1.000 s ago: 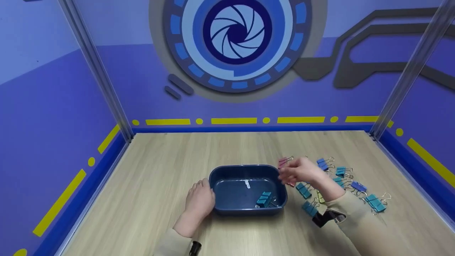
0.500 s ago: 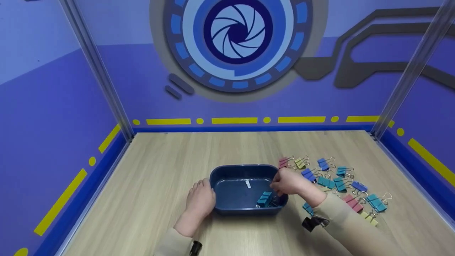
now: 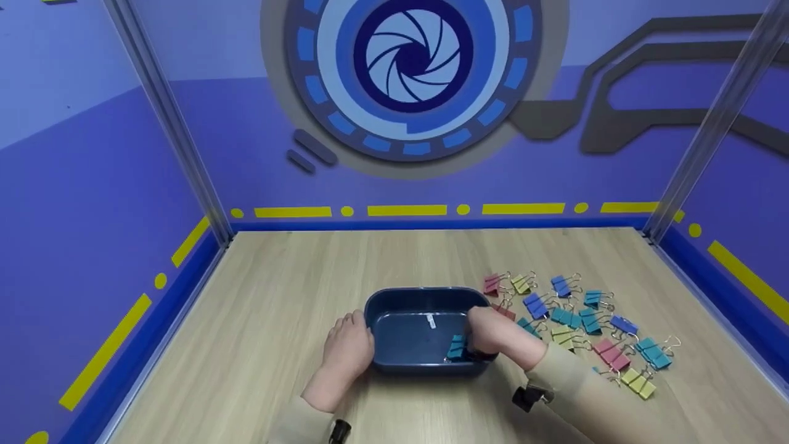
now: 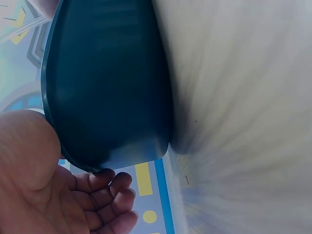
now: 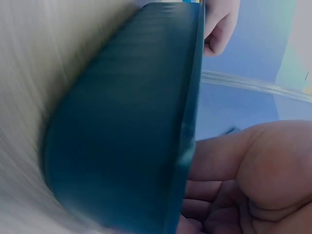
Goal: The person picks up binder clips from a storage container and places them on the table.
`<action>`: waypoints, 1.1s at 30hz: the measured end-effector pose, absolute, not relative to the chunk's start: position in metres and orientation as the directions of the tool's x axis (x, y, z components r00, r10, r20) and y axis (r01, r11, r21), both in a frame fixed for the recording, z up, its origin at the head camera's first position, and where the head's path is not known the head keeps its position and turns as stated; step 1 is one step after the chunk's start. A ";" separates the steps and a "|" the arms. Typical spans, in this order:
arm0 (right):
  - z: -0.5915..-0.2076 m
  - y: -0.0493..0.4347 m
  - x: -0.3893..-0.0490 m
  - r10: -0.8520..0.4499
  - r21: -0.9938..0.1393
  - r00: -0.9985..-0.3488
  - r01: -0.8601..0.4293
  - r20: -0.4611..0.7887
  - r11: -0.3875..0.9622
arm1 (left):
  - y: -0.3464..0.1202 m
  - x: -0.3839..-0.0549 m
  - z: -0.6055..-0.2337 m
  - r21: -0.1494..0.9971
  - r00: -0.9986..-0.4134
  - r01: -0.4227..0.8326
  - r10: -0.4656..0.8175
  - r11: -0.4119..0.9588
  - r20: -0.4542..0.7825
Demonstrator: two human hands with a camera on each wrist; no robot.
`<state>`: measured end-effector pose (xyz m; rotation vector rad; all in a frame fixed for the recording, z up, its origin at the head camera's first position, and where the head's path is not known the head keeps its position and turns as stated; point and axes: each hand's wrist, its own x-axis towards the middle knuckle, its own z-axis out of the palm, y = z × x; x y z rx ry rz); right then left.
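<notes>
A dark blue rectangular plastic tray (image 3: 419, 368) stands on the table. My left hand (image 3: 348, 348) is at its left end; in the left wrist view the thumb passes behind the tray's rim (image 4: 45, 83) and the curled fingers lie on the outer side. My right hand (image 3: 490, 330) reaches down over the right end into the tray. Its fingertips are hidden in the head view and behind the wall in the right wrist view, so whatever they hold cannot be made out. A teal binder clip (image 3: 456, 346) lies in the tray beside that hand.
Right of the tray, several binder clips are scattered, among them a pink one (image 3: 611, 353), a yellow one (image 3: 638, 383), a blue one (image 3: 535, 305) and a teal one (image 3: 653, 351). A white label (image 3: 431, 320) is on the tray floor. Blue-purple panels (image 3: 413, 185) enclose the table.
My right hand has moved left and down from the scattered clips, over the tray's right rim and into the tray. The left hand has stayed at the left end.
</notes>
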<state>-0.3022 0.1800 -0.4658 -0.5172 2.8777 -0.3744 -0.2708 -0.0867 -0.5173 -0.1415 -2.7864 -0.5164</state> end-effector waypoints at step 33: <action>-0.484 0.198 -0.323 -0.386 -0.914 -0.915 -0.053 -0.117 0.401 | -0.087 -0.272 -0.518 0.345 -0.953 0.145 0.037 0.927 0.300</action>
